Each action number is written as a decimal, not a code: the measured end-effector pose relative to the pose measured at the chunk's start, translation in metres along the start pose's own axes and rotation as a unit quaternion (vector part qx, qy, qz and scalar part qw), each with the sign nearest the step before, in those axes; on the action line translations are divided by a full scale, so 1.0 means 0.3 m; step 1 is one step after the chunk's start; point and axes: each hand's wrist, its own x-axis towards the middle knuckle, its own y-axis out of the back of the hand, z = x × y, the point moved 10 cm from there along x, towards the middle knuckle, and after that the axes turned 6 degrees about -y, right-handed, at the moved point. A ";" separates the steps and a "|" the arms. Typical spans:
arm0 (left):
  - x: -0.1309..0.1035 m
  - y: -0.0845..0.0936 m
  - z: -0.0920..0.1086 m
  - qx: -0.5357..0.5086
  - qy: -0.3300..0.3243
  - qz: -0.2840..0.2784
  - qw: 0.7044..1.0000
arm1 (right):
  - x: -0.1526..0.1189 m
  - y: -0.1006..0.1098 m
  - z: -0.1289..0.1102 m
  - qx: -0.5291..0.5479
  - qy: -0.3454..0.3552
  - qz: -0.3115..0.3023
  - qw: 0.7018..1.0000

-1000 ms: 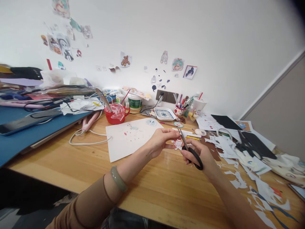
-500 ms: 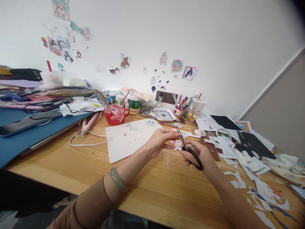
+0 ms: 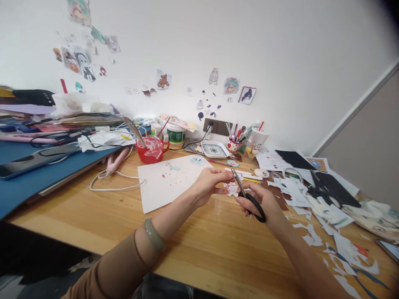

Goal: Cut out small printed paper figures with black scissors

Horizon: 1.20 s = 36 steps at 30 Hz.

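My right hand [image 3: 258,203] grips a pair of black-handled scissors [image 3: 254,205], thumb and fingers at the handles. The scissors' metal blades point up and left and reach the fingertips of my left hand [image 3: 208,185]. Those fingers are pinched together above the table; whatever is between them is too small or hidden to make out. Just below them shows a small white paper cutout [image 3: 231,189] with pink-red lines; whether it is held or lies on the table I cannot tell. Behind my left hand lies a white sheet [image 3: 152,187] with small coloured scraps on it.
A red cup [image 3: 149,151] and a patterned square dish [image 3: 215,149] stand toward the wall. Beside them are a pen holder [image 3: 234,145] and a drink cup [image 3: 255,141]. Paper scraps [image 3: 311,234] litter the right side. A white cable [image 3: 99,189] loops at left.
Almost nothing differs. The scissor handles and my right fingers have shifted very slightly; my left hand stays in place.
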 end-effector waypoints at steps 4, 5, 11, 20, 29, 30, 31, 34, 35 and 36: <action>0.001 0.002 -0.001 0.004 -0.003 0.000 1.000 | -0.004 0.000 -0.002 0.006 -0.004 -0.002 1.000; 0.002 0.002 -0.001 0.005 -0.004 0.000 1.000 | -0.005 0.000 -0.004 0.005 -0.002 -0.003 1.000; 0.004 0.005 0.002 0.002 -0.009 0.002 1.000 | -0.007 0.001 -0.001 -0.006 0.008 -0.003 1.000; 0.005 0.007 0.004 0.003 -0.009 0.008 1.000 | -0.005 0.000 -0.005 -0.018 0.008 -0.001 1.000; 0.000 -0.012 -0.007 0.004 0.001 -0.013 1.000 | 0.004 0.007 0.005 -0.032 0.021 0.006 0.999; 0.001 -0.013 -0.011 0.004 0.004 -0.014 1.000 | 0.005 0.008 0.005 -0.037 0.022 0.008 0.999; 0.002 -0.012 -0.013 0.004 0.005 -0.014 1.000 | 0.006 0.011 0.005 -0.040 0.023 0.011 0.999; 0.003 -0.008 -0.013 0.003 0.000 -0.010 1.000 | 0.006 0.014 0.005 -0.039 0.022 0.014 0.999; 0.003 -0.008 -0.012 0.003 -0.001 -0.010 1.000 | 0.006 0.014 0.006 -0.037 0.021 0.015 0.999; 0.003 -0.008 -0.011 0.002 -0.002 -0.011 1.000 | 0.005 0.015 0.005 -0.036 0.019 0.017 0.999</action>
